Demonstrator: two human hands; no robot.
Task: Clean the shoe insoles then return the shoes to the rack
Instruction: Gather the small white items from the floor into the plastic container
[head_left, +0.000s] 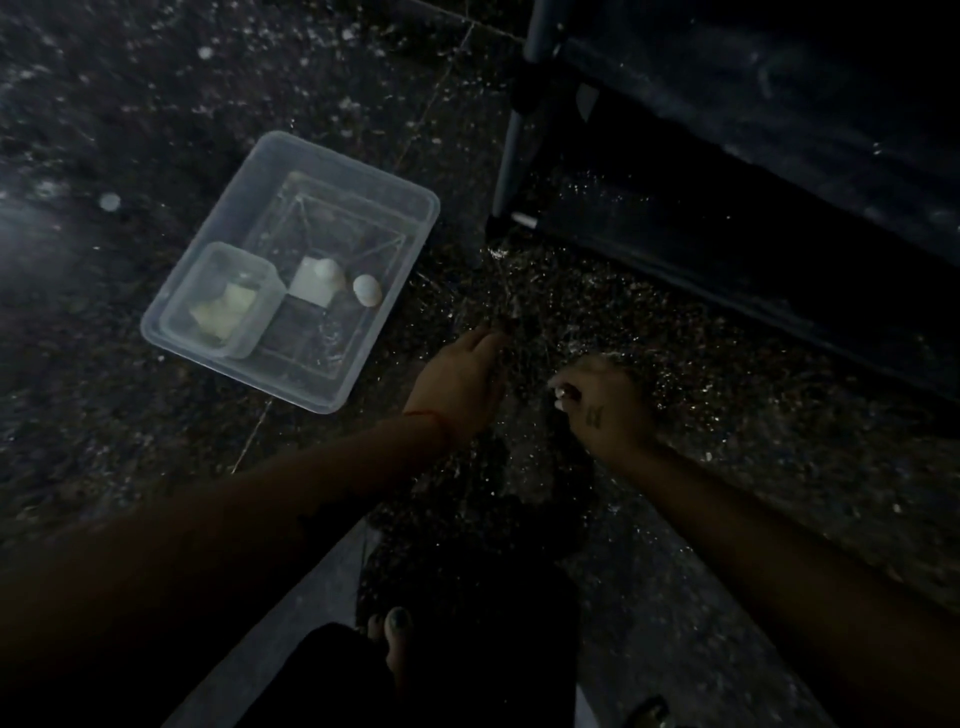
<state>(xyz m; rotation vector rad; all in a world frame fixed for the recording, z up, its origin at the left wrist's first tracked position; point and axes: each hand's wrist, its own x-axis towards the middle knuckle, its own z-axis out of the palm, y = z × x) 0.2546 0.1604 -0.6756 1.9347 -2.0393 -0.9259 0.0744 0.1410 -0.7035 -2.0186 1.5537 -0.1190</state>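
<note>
Both hands, left hand (460, 382) and right hand (602, 402), hold a dark shoe (524, 415) low over the floor, beside the rack (727, 208), probably for cleaning (finger positions too dark to tell).

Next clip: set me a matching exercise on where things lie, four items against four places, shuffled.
Items
1. clear plastic tub
2. small clear container
3. left hand
4. dark rack

Places
A. upper right of the view
B. inside the tub, at its near left corner
C. on the speckled floor, left of the rack
D. just right of the tub, low over the floor

Pairs: 1-C, 2-B, 3-D, 4-A
</note>
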